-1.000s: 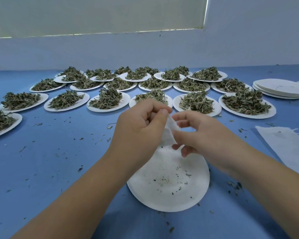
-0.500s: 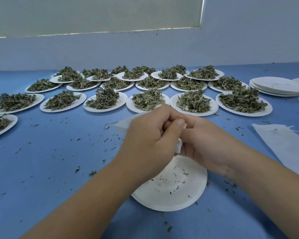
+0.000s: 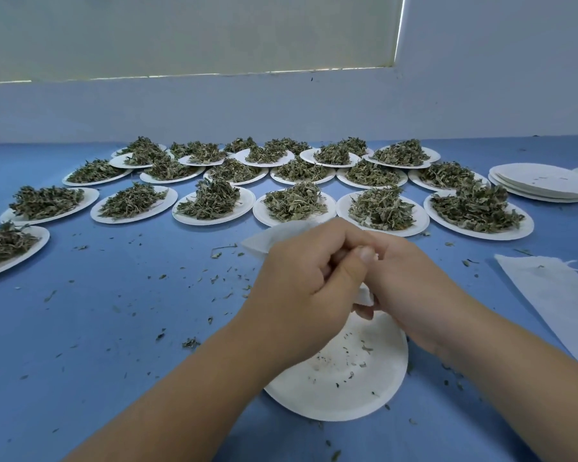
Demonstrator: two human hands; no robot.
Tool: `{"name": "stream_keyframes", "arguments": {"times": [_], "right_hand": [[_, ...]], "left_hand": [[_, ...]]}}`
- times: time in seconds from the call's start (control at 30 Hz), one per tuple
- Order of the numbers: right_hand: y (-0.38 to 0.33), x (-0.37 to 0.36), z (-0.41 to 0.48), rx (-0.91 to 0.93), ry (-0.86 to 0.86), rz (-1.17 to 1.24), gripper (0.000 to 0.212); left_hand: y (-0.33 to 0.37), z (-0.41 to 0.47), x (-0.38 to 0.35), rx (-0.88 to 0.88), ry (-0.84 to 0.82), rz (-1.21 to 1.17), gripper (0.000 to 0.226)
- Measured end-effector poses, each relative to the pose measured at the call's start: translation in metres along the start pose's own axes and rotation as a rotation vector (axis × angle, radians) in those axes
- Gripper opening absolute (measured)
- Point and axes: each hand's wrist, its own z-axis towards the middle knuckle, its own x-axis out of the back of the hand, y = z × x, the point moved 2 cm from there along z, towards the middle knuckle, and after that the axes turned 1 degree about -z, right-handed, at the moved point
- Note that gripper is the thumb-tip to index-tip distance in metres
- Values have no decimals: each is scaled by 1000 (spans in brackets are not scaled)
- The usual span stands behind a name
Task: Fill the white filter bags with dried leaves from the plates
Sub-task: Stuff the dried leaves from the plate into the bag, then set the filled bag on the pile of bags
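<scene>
Blue table (image 3: 114,345), littered with leaf crumbs, carries everything, and nearest on it lies a plate (image 3: 347,385) holding only specks and dust. Just above its far edge the left hand (image 3: 301,295) and right hand (image 3: 414,288) are bunched together, fingers of both curled tight and the left thumb pressed across, gripping a white bag (image 3: 271,240). One corner of it juts out beyond the left knuckles and a scrap shows between the palms. The right fingertips are mostly hidden, and what the bag holds cannot be seen. With the near plate bare, this looks like closing a filled bag. To do that well, the mouth should stay upward and over the plate so strays fall there. The thin fabric should be gathered evenly, and any string pulled gently rather than jerked. To the right, spare bags (image 3: 554,295) lie flat and unfilled, a string trailing from one. Beyond the hands, leaf plates (image 3: 214,203) stand in three rough rows, nearly touching or overlapping, each heaped with dried green leaves (image 3: 381,208). None of them looks touched, so most of the job seems left. At far right a stack (image 3: 544,181) of leafless plates sits just beside the last heaped one. Behind it all runs a pale wall (image 3: 281,111).
</scene>
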Motion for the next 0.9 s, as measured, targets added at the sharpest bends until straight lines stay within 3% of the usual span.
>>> {"name": "stream_keyframes", "arguments": {"times": [0.1, 0.27, 0.33, 0.47, 0.57, 0.77, 0.9], "right_hand": [[-2, 6, 0, 17, 17, 78, 28], [-5, 14, 0, 28, 102, 201, 14], [-5, 16, 1, 26, 127, 242, 14], [-10, 18, -1, 55, 129, 285, 17], [-12, 17, -4, 74, 98, 345, 18], [-28, -6, -12, 135, -132, 473, 21], [-53, -44, -2, 148, -288, 530, 25]], "left_hand": [[-7, 2, 6, 11, 179, 98, 18], [-22, 8, 21, 75, 313, 169, 26], [-26, 9, 25, 86, 284, 208, 35], [-36, 9, 25, 146, 74, 383, 68], [-40, 7, 26, 198, -48, 407, 77], [-29, -8, 52, 195, 49, 404, 78], [-17, -31, 91, 193, 122, 455, 64]]}}
